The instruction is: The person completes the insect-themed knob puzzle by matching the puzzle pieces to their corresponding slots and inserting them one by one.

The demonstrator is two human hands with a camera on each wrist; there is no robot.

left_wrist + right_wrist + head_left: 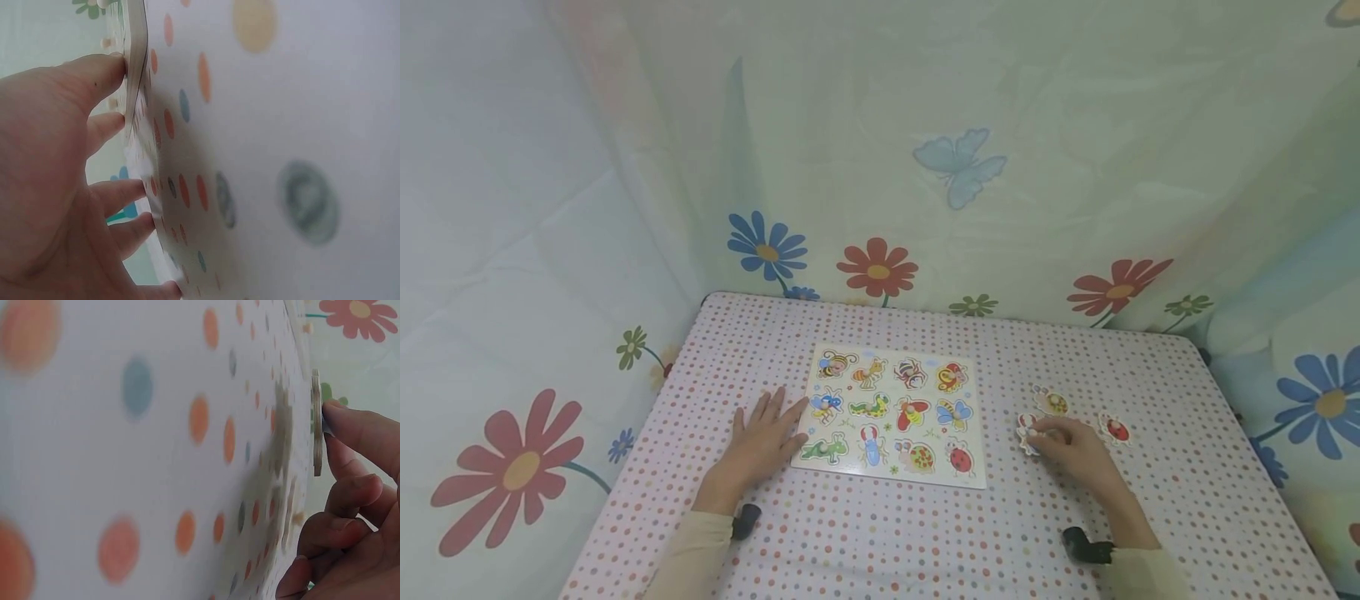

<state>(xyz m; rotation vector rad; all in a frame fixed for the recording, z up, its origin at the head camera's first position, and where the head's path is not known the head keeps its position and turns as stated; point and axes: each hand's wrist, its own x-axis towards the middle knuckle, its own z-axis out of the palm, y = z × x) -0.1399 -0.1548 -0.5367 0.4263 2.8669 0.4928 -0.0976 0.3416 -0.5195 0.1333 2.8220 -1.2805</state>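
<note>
A white wooden puzzle board (887,477) with rows of colourful insect pictures lies on the dotted tablecloth. My left hand (762,446) rests spread at its left side, with thumb and a finger touching the board's edge (136,56). To the right of the board, my right hand (1078,454) pinches a small flat puzzle piece (1026,432) by its knob, between thumb and index finger. In the right wrist view this puzzle piece (317,425) is seen edge-on, raised off the cloth. Its picture is partly covered by the fingers; some red shows.
A snail piece (1056,403) lies just behind my right hand, and a ladybug piece (1117,428) lies to its right. The dotted tablecloth (880,550) covers the table. Flowered curtains (850,167) hang behind it and at both sides.
</note>
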